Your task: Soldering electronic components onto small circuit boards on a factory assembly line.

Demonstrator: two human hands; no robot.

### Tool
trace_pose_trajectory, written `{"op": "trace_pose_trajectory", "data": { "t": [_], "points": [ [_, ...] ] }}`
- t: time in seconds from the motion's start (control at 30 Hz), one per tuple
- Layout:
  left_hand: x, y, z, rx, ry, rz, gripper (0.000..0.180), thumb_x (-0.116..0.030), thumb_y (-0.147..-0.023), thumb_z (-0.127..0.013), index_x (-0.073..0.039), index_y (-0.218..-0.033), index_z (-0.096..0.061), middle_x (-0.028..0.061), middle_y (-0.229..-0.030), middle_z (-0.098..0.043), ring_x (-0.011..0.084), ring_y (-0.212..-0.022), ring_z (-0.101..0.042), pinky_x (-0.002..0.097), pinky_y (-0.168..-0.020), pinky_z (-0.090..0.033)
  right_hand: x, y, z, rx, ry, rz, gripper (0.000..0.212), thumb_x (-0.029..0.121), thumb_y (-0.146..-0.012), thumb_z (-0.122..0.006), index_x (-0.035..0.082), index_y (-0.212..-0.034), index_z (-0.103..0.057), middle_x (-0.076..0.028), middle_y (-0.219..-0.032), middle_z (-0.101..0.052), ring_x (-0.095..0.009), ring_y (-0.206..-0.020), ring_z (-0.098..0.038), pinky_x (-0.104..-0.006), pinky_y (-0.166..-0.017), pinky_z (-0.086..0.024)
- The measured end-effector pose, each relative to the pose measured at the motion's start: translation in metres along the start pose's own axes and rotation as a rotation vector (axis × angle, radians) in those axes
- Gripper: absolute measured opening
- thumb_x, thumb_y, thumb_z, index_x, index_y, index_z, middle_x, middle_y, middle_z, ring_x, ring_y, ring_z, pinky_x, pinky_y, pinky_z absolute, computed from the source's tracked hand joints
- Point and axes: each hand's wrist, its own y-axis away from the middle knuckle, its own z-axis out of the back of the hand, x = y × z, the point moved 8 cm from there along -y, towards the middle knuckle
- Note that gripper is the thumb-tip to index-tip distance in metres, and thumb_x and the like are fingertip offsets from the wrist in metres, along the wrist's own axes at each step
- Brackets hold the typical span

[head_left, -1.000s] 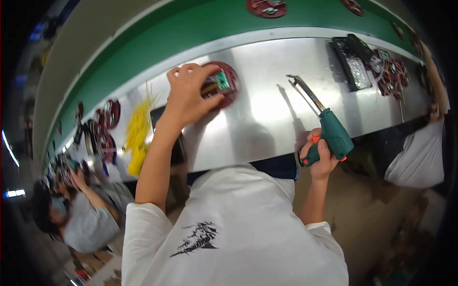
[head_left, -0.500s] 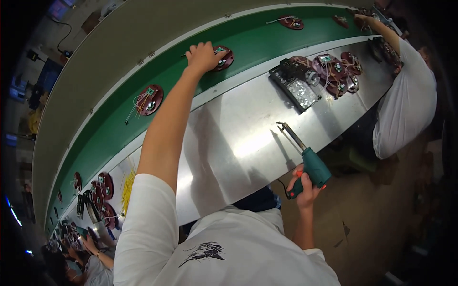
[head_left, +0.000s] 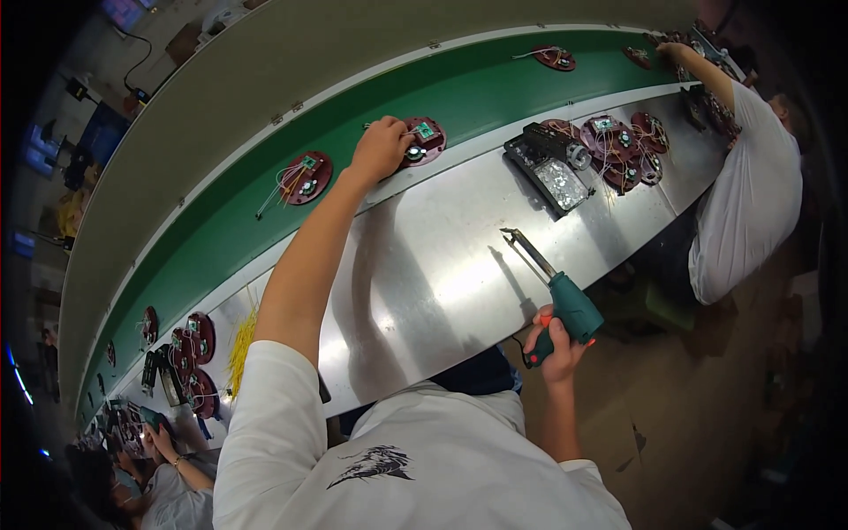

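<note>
At the near edge of the green belt my left hand is closed on the left side of a dark red round disc. The disc carries a small green circuit board and thin wires; my fingers cover part of it. In my right hand, low over the bench's front edge, is a teal soldering gun. Its metal tip points up and left above the bench, touching nothing. To the left of my left hand, another red disc with a board and loose wires lies on the belt.
A black tray of shiny material and a pile of red discs stand on the metal bench at right. Yellow wires and more discs lie at left. Co-workers sit at both ends, one in a white shirt.
My left hand has drawn the disc nearer, to the belt's near edge. The other disc on the belt at left has shifted right. The soldering gun has dipped slightly and moved left.
</note>
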Motion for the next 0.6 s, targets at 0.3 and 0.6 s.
{"op": "trace_pose_trajectory", "data": {
  "t": [0.3,0.6],
  "points": [
    [0.02,0.051,0.031,-0.02,0.947,0.54,0.026,-0.024,-0.098,-0.06,0.001,-0.101,-0.066,0.0103,-0.106,-0.068,0.0179,-0.092,-0.062,0.0329,-0.085,-0.048,-0.013,0.015,-0.013,0.023,-0.028,-0.014,0.026,0.016,-0.096,-0.051,-0.006,-0.11,-0.054,-0.015,-0.09,-0.059,-0.018,-0.047,-0.057,-0.0293,-0.043,-0.047],
    [-0.055,0.198,0.112,-0.089,0.659,0.412,0.015,-0.01,-0.085,-0.061,0.003,-0.083,-0.069,0.0135,-0.112,-0.07,0.0224,-0.089,-0.065,0.0333,-0.078,-0.052,-0.016,0.0,-0.036,0.087,-0.074,-0.061,0.025,0.022,-0.099,-0.052,-0.003,-0.103,-0.055,-0.013,-0.089,-0.058,-0.017,-0.044,-0.053,-0.0297,-0.041,-0.045]
  ]
}}
